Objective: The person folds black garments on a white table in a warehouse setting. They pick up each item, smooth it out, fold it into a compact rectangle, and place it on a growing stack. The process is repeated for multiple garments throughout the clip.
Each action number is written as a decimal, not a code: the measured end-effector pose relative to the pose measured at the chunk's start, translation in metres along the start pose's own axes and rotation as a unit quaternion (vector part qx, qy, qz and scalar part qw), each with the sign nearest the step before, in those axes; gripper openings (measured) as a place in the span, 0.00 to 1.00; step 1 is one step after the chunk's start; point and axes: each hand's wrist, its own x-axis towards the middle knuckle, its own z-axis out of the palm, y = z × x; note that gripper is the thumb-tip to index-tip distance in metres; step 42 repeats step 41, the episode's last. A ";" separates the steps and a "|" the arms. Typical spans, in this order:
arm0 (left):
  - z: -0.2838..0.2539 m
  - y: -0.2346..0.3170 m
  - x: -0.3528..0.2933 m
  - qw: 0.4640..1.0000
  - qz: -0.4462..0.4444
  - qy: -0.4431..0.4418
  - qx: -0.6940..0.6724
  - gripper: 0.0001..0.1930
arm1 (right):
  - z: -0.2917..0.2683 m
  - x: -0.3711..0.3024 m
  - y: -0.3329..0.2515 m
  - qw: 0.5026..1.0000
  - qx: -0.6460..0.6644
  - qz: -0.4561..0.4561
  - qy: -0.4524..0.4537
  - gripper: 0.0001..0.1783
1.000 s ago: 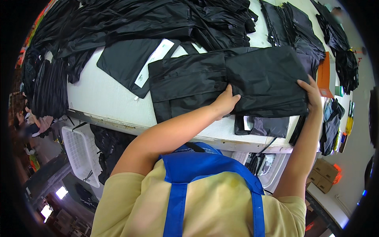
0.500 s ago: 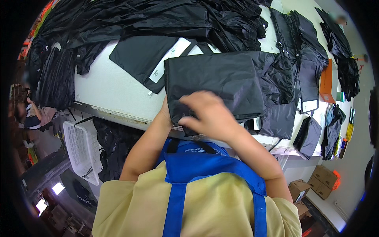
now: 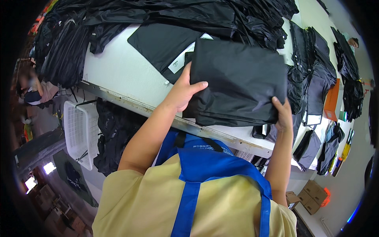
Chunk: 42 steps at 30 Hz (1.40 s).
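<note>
A folded black garment (image 3: 241, 83) of smooth, thin fabric is held by its two sides over the near edge of the white table (image 3: 110, 75). On its left side is my left hand (image 3: 184, 90), thumb on top and fingers hidden beneath. At the right side my right hand (image 3: 283, 114) grips it the same way, thumb over the near right corner. Just beyond my left hand lies a flat black folded piece (image 3: 158, 43) with a white printed card (image 3: 183, 59) beside it, partly covered by the garment.
Black garments (image 3: 177, 14) are heaped along the far side, more (image 3: 63, 55) hanging at the left. Further black garments (image 3: 316, 71) and an orange box (image 3: 331, 100) are at the right. Below the table's left stands a white basket (image 3: 77, 134). Cardboard boxes (image 3: 312, 195) sit lower right.
My right hand has gone from the top of the folded garment to its right side. The garment, now between both hands, has shifted right and looks raised. The view has shifted slightly.
</note>
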 end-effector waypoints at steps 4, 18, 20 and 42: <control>-0.015 -0.006 0.008 0.998 -0.001 0.041 0.054 0.43 | 0.011 0.020 -0.002 0.998 -0.057 -0.010 0.010 0.35; -0.004 -0.032 -0.014 0.679 0.199 0.046 0.705 0.42 | -0.010 0.021 0.055 0.986 -0.072 0.143 -0.048 0.39; -0.010 -0.052 0.003 0.639 0.177 -0.018 0.749 0.38 | -0.011 0.026 0.059 0.986 -0.089 0.132 -0.043 0.41; 0.134 -0.076 0.109 0.453 0.240 -0.438 0.738 0.37 | -0.157 0.049 -0.140 0.993 -0.117 0.012 0.002 0.27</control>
